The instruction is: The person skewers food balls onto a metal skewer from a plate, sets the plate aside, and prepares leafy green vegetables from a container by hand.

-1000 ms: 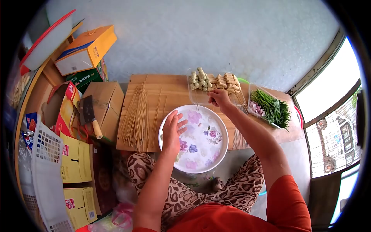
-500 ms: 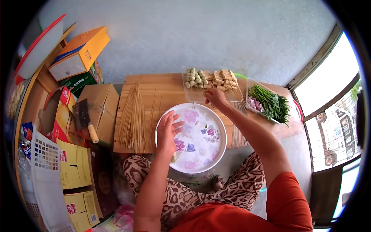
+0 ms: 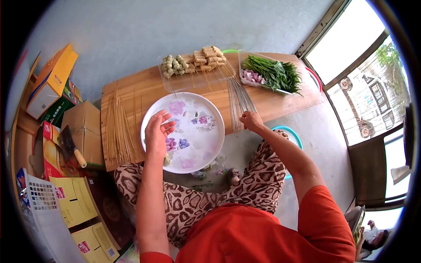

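My left hand [image 3: 158, 131] is over the left side of a round white tray [image 3: 204, 153] with a flower print, its fingers loosely spread and apart. Some small pale green pieces [image 3: 167, 159] lie by that wrist at the tray's rim. To the right, my right hand [image 3: 251, 120] has its fingers pinched together at the near ends of a bundle of thin metal skewers [image 3: 239, 98]; what lies between the fingertips is hidden. Behind the tray, a clear plastic container [image 3: 169, 85] holds skewered pale green balls [image 3: 173, 65] and skewered tan rolls [image 3: 208, 57].
Bamboo skewers [image 3: 117, 127] lie on the wooden board [image 3: 136, 94] at left. A container of green stalks [image 3: 278, 72] and purplish-white pieces [image 3: 253, 77] stands back right. A cleaver [image 3: 72, 147] rests by cardboard boxes [image 3: 83, 127]. Another person [image 3: 375, 239] shows at lower right.
My right hand has moved from the container of skewered food toward me, to the metal skewers' near ends. My left hand stays over the tray. The whole view has shifted to the right.
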`<state>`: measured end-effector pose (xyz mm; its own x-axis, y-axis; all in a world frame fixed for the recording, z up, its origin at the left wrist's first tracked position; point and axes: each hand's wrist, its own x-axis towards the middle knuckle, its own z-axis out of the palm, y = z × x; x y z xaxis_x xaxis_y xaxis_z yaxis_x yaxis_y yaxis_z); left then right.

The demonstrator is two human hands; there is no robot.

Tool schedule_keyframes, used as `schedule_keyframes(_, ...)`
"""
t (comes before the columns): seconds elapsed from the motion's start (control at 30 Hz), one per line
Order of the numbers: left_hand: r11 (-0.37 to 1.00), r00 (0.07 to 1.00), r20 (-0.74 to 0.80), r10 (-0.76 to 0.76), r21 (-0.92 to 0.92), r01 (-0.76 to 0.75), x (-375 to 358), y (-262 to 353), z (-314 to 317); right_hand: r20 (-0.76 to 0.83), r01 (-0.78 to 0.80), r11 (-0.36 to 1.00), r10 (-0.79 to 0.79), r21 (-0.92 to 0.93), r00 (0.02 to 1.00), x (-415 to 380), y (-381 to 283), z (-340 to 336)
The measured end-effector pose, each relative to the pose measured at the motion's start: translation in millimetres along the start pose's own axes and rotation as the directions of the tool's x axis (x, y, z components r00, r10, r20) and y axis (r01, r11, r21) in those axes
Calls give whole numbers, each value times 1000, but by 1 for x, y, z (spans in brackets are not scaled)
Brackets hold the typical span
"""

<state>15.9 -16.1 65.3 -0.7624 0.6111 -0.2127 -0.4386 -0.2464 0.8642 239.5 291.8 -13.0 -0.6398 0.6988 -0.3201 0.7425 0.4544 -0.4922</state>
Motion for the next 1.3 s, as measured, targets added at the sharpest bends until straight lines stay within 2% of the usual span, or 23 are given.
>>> schedule_keyframes(0.07,1000,1000,-6,-13,25,14,1,-8,-2,-106,-15,968,-13,-251,994,10,3,19)
schedule_keyframes(0.1,999,1000,-12,-19,44,19,3,-10,-3,-105,-14,969,-12,-246,994,10,0,25)
schedule_keyframes(0.17,998,1000,-14,-24,54,25,5,-14,-5,-257,-95,933,3,-346,966,10,-8,34)
schedule_keyframes(0.2,998,999,-14,-30,60,30,5,-14,-5,-223,-136,945,70,-296,972,12,-12,33)
schedule_keyframes(0.33,994,1000,-10,-13,113,14,5,-12,-7,-226,-150,931,75,-334,971,13,-15,31)
schedule_keyframes(0.43,992,1000,-8,-6,122,7,6,-13,-8,-141,-192,946,160,-261,977,17,-16,26)
schedule_keyframes(0.5,986,1000,-24,-19,167,23,6,-14,-8,52,-277,959,281,-63,958,15,-17,21)
schedule_keyframes(0.53,986,999,-27,-20,166,24,6,-14,-8,55,-277,959,280,-65,958,14,-14,22)
schedule_keyframes(0.6,981,1000,-11,-18,193,20,7,-15,-8,82,-169,964,155,206,985,9,-10,23)
schedule_keyframes(0.63,981,1000,-11,-18,193,19,7,-14,-8,81,-168,964,154,206,985,5,-10,24)
schedule_keyframes(0.7,981,999,-1,-33,193,33,6,-14,-7,183,-208,784,122,585,975,-8,-8,27)
schedule_keyframes(0.73,981,999,1,-33,193,32,7,-15,-7,182,-207,784,122,585,976,-15,-8,27)
schedule_keyframes(0.8,982,999,27,-29,187,24,8,-19,-9,357,-323,451,11,832,934,-30,-8,30)
schedule_keyframes(0.83,982,999,23,-31,189,26,7,-20,-9,362,-327,450,9,831,932,-44,-14,31)
schedule_keyframes(0.9,976,996,49,-77,207,65,6,-22,-6,300,-233,358,-145,904,943,-78,-34,37)
schedule_keyframes(0.97,973,994,52,-93,217,80,6,-25,-6,363,-271,405,-170,873,916,-117,-60,38)
schedule_keyframes(1.07,936,972,70,-225,294,195,2,-23,1,487,-243,594,-293,767,823,-162,-89,42)
schedule_keyframes(1.1,936,974,59,-218,294,191,11,-36,-10,528,-219,642,-339,735,779,-171,-97,43)
schedule_keyframes(1.13,905,977,212,-32,421,-61,27,-63,-29,550,-173,680,-388,712,739,-175,-101,48)
schedule_keyframes(1.17,879,963,268,30,451,-153,28,-65,-31,554,-169,681,-399,713,731,-177,-104,52)
schedule_keyframes(1.23,804,914,374,155,489,-337,20,-54,-23,549,-18,760,-453,650,703,-178,-110,59)
schedule_keyframes(1.27,927,973,228,-30,370,-58,16,-46,-21,550,3,785,-436,620,712,-178,-114,60)
schedule_keyframes(1.3,957,964,115,-241,195,216,7,-31,-12,547,10,783,-444,622,710,-177,-116,60)
